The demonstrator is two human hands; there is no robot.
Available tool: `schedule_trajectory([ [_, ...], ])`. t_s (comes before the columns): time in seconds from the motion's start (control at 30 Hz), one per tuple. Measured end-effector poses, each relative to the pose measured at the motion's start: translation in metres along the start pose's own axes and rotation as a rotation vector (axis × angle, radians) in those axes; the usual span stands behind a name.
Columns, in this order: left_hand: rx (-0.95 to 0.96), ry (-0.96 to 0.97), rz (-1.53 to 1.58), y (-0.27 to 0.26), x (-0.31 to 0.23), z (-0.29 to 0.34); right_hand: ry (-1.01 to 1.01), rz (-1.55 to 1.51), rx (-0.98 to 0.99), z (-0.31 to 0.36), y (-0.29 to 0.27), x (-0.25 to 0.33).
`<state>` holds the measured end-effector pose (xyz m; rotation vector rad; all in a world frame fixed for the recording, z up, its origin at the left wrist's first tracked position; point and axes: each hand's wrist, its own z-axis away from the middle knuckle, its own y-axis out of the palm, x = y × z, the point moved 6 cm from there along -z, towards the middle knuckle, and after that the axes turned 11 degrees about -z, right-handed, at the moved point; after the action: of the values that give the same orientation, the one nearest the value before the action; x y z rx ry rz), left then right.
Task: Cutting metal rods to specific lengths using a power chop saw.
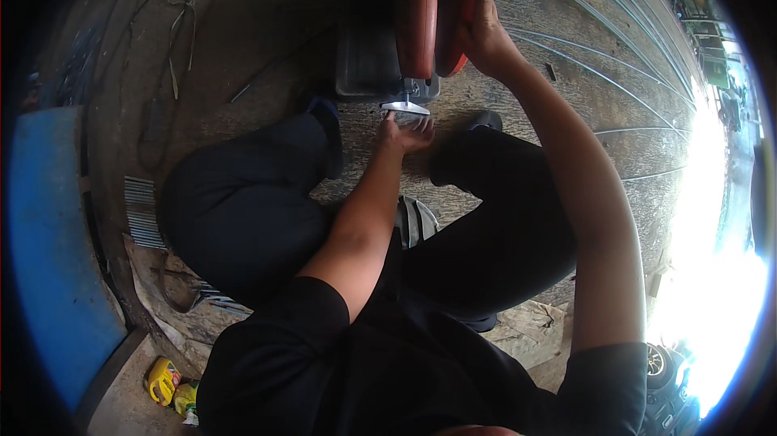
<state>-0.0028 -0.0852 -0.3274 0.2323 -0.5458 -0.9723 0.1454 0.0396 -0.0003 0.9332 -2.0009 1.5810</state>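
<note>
Gripped by the left hand is a silver T-shaped handle; against the red guard the right hand is laid, its closure cannot be told.

Head view: single wide fisheye camera, left of a head-worn pair; upright, unmirrored. Station: above the wearer's black-clothed torso, which fills the lower edge at close range. Facing: steeply down and forward, past bent dark-trousered legs to the worn brown floor. Range: bare left hand and bare right hand farther off, in the upper half; red rounded machine cut by the top edge. Rim: dark corners; flat blue panel bowed at left.
</note>
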Motion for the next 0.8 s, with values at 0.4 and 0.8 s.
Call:
schedule_trajectory([
  [0.4, 0.07, 0.518, -0.136, 0.011, -0.033, -0.005, -0.04, -0.013, -0.02, 0.0, -0.001, 0.004],
  [0.8, 0.011, 0.574, -0.164, 0.015, -0.03, 0.021, -0.1, 0.049, -0.021, 0.0, -0.001, 0.001],
])
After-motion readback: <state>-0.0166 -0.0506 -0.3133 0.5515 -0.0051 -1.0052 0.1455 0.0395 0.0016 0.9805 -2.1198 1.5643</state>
